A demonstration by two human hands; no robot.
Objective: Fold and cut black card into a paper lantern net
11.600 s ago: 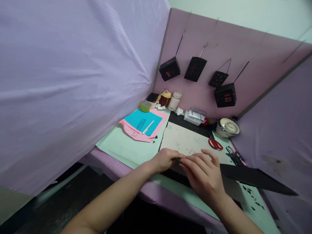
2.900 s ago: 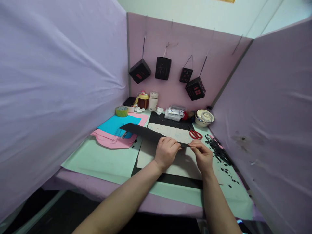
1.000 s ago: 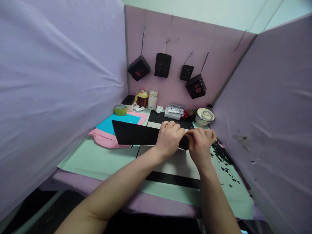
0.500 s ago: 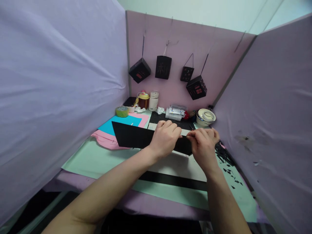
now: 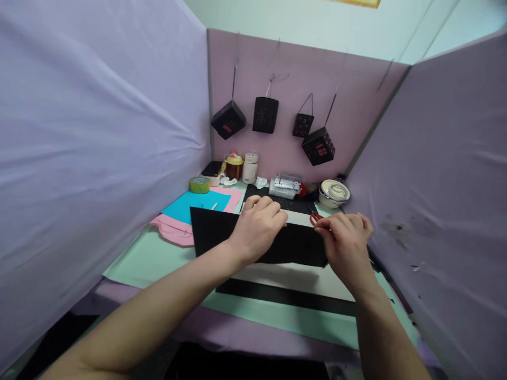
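Observation:
Both hands hold a sheet of black card (image 5: 295, 244) by its top edge, tilted up above the table. My left hand (image 5: 259, 224) is closed over the edge near its middle, thumb hidden behind the fingers. At the right corner, my right hand (image 5: 345, 237) pinches the card between thumb and fingers. Beneath the card lies a whitish board (image 5: 332, 285), with a black strip (image 5: 285, 299) along its near side. Just beyond the right hand are red-handled scissors (image 5: 315, 218), partly covered.
Blue paper (image 5: 184, 207) and pink paper (image 5: 174, 232) lie at left, beside a roll of green tape (image 5: 199, 184). A bottle (image 5: 250, 170), a box of markers (image 5: 285, 186) and a lidded bowl (image 5: 334, 193) stand at the back. Several black paper lanterns (image 5: 265, 115) hang above.
My right hand has moved right along the card's top edge, away from the left hand. The card has shifted right and slightly nearer. The red scissor handles now show.

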